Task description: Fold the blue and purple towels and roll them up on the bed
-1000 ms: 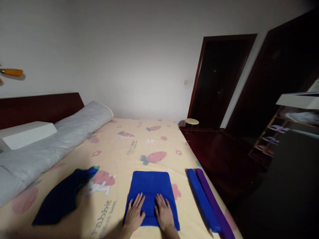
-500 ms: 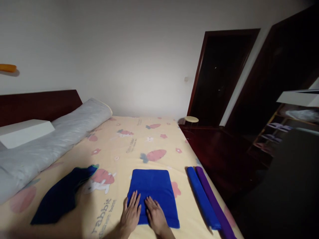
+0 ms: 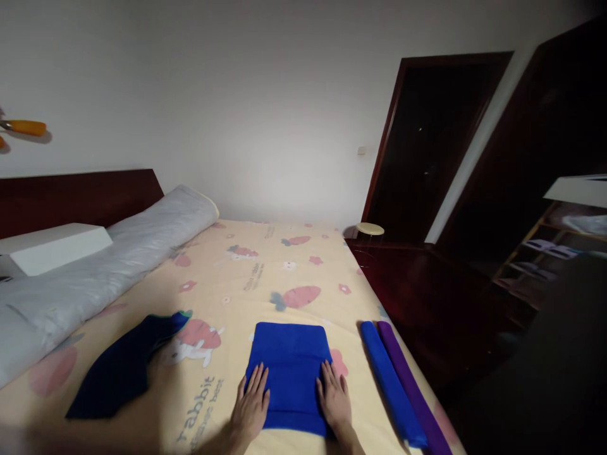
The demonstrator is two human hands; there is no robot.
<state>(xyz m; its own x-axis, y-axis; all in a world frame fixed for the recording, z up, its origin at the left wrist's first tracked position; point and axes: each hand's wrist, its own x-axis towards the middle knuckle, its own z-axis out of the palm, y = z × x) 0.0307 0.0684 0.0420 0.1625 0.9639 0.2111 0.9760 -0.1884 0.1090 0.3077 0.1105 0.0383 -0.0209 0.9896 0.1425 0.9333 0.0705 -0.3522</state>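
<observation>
A folded blue cloth (image 3: 291,373) lies flat on the bed in front of me, roughly rectangular with a crease across its lower part. My left hand (image 3: 251,401) rests palm down on its left edge, fingers stretched out. On the opposite edge lies my right hand (image 3: 334,395), also flat with the fingers extended. To the right, a long blue roll of cloth (image 3: 391,382) sits beside a purple roll (image 3: 415,388). A crumpled dark navy cloth (image 3: 121,370) with a green trim is spread to the left.
The bed carries a cream sheet (image 3: 246,297) printed with carrots and rabbits. A long grey rolled bedding piece (image 3: 142,253) and a white box (image 3: 61,248) lie along the headboard (image 3: 80,199). Beyond the bed's right edge stand a round stool (image 3: 370,229) and a shelf rack (image 3: 545,246).
My right hand has slid from the middle of the blue cloth to its right edge. The left hand stays at the left edge. The view has shifted slightly left.
</observation>
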